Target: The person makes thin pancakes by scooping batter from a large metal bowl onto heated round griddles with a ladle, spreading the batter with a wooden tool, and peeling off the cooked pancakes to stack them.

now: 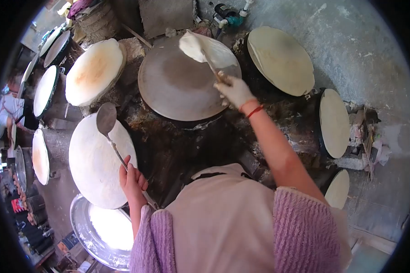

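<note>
Fingers of my right hand [234, 91] are clamped on a stick [211, 65], forearm slanting to five o'clock; white batter [218, 52] lies at the griddle's [177, 86] one o'clock. My left hand [134, 180] grips a ladle [106, 119], bowl toward eleven.

Grey concrete [346, 50] is stained; pipes [233, 21] stand nearby.

Lilac ribbed sleeves [305, 230], fuzzy knit; plain beige apron [223, 218] over the torso, narrow dark strap [212, 174] at its top; red cords [255, 111] round right wrist [249, 105].
</note>
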`<state>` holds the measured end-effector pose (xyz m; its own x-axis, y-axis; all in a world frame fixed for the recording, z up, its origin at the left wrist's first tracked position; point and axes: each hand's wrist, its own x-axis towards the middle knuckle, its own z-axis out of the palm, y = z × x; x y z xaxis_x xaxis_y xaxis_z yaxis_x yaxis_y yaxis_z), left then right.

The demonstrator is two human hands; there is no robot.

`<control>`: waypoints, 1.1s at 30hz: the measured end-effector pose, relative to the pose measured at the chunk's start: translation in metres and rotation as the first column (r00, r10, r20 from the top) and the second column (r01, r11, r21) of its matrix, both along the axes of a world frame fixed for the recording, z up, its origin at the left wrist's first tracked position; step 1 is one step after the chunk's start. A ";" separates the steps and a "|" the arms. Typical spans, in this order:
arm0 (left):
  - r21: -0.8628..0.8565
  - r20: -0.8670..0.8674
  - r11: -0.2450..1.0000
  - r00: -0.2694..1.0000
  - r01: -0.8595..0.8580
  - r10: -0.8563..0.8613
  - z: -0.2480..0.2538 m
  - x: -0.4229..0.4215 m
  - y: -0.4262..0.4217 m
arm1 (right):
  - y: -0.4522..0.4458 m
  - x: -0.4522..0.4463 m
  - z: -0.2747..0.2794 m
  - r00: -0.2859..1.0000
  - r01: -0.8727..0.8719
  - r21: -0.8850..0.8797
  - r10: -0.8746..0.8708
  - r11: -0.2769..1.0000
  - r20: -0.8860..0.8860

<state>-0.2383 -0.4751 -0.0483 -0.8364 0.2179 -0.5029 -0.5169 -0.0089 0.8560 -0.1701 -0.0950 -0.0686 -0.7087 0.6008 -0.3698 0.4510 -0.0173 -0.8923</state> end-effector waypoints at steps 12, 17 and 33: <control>0.002 -0.031 0.999 0.998 -0.050 0.050 0.003 0.025 -0.023 | -0.018 0.016 0.009 0.985 0.098 -0.163 -0.119 0.982 -0.122; 0.065 -0.130 0.981 0.973 -0.182 0.189 -0.003 0.044 -0.026 | 0.008 0.043 -0.012 0.958 0.269 -0.205 -0.282 0.941 -0.041; 0.125 -0.181 0.934 0.918 -0.334 0.352 0.023 0.087 0.079 | 0.043 -0.007 0.015 0.972 -0.236 -0.367 0.227 0.900 -0.067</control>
